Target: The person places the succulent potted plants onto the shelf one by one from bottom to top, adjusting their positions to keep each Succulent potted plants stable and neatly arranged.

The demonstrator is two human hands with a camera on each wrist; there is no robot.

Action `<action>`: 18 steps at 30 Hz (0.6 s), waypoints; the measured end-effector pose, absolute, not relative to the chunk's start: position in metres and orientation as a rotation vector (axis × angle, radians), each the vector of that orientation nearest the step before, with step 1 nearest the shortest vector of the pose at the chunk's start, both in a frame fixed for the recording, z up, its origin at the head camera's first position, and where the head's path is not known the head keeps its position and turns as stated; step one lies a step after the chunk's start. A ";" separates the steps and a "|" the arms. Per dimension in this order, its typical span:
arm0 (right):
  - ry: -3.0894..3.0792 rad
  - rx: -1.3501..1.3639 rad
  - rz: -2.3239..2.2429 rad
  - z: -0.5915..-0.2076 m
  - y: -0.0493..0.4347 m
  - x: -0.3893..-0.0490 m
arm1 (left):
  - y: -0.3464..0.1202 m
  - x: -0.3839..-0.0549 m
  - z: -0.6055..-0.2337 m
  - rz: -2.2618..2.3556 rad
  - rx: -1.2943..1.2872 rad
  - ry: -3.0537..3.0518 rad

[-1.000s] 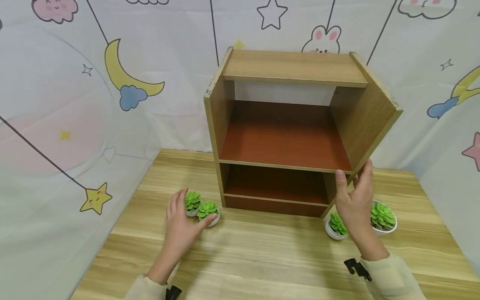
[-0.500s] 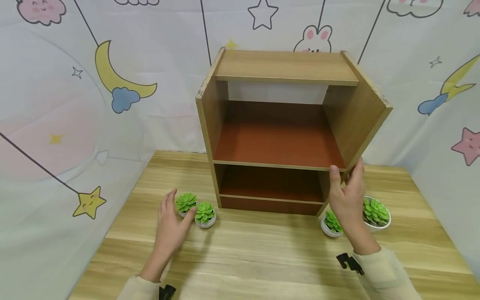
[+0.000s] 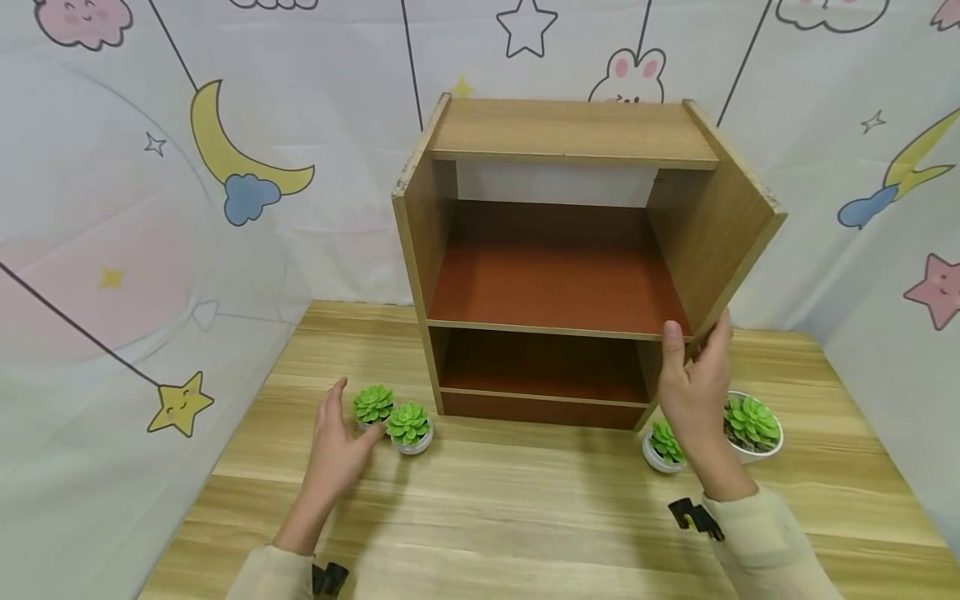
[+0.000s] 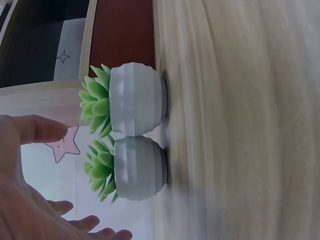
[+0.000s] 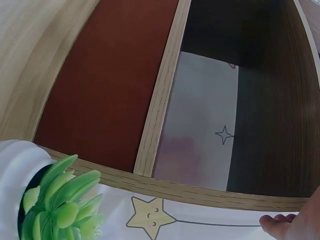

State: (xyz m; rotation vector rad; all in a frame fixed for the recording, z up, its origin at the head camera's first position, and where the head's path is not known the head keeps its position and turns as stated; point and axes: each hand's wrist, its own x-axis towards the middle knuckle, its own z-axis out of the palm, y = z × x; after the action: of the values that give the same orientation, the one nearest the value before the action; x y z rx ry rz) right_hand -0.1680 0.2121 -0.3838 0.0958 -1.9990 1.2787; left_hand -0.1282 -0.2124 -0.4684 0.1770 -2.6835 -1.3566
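Observation:
My left hand (image 3: 330, 457) hovers just left of two small potted succulents in the head view. Its thumb and fingers are spread and hold nothing. The rear succulent (image 3: 373, 404) and the front succulent (image 3: 408, 427) stand close together in white pots, seen sideways in the left wrist view. My right hand (image 3: 697, 400) is at the right side panel of a wooden shelf unit (image 3: 564, 332), thumb up and fingers extended. Whether it touches the panel I cannot tell. Beside that hand are a small succulent (image 3: 665, 443) and a larger potted succulent (image 3: 752, 423), both partly hidden.
The shelf unit stands upright on the wood-grain table (image 3: 517, 508), with red-brown shelf boards. Behind it and at both sides hangs a pale cloth backdrop (image 3: 360, 208) printed with stars, moons and clouds.
The whole head view has shifted slightly left. My left hand has drawn a little leftward, away from the two succulents. My right hand stays by the shelf unit's side panel.

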 end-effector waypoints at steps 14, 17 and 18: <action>-1.987 0.015 1.268 -0.383 0.217 -0.176 | -0.223 -0.137 -0.469 -1.535 0.258 -2.729; -1.987 -0.006 1.261 -0.382 0.216 -0.177 | -0.224 -0.138 -0.470 -1.571 0.271 -2.728; -1.987 -0.009 1.261 -0.382 0.216 -0.178 | -0.225 -0.139 -0.471 -1.581 0.274 -2.726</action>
State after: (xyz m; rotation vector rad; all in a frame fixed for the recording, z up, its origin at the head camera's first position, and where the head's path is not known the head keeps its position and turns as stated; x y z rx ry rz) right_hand -0.1776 0.2160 -0.3820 -0.0092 -1.9875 1.2605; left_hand -0.1388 -0.2247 -0.4709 0.2740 -2.7263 -1.5805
